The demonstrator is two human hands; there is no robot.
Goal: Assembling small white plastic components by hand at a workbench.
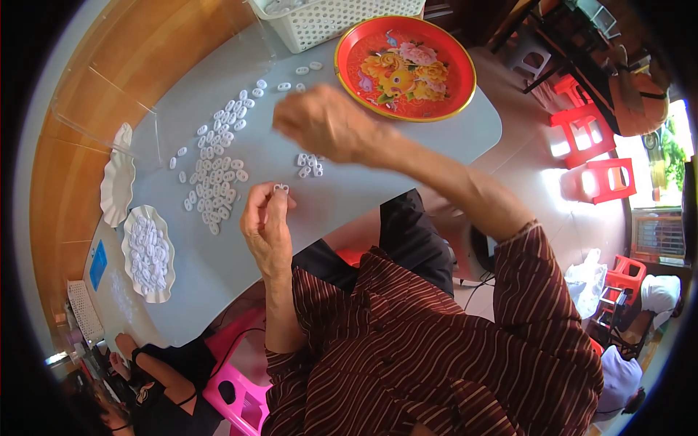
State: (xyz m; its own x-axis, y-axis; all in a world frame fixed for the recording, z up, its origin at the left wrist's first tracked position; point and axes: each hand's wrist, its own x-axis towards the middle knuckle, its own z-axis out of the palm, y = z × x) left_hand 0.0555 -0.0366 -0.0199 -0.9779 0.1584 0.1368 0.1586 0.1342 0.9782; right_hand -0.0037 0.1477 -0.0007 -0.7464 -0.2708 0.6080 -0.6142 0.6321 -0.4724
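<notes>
A white piece (pixel 281 187) is held over the grey table (pixel 327 200), between the thumb and finger of the left hand (pixel 266 225). It is pinched near the fingertips, and its top is left showing. Most of the right hand (pixel 320 123) is blurred above the table; its fingers are curled in, but whether anything is held there cannot be told. The white piece looks like hard plastic, so it can be guessed to be light and stiff. It may be a bit slippery because it is small and smooth. It is probably best held by its outer sides, and its thin parts should not be squeezed too hard. More little ovals (pixel 214 178) are spread in a loose pile to the left, and a small bunch (pixel 310 165) is set just beside the right hand. Lots of white bits (pixel 149 254) are kept in a wavy dish (pixel 171 269), with another wavy dish (pixel 110 182) placed beyond it. Some pale things are held in the white basket (pixel 320 33). Bright flowers are painted inside the round red tray (pixel 454 73) near it.
</notes>
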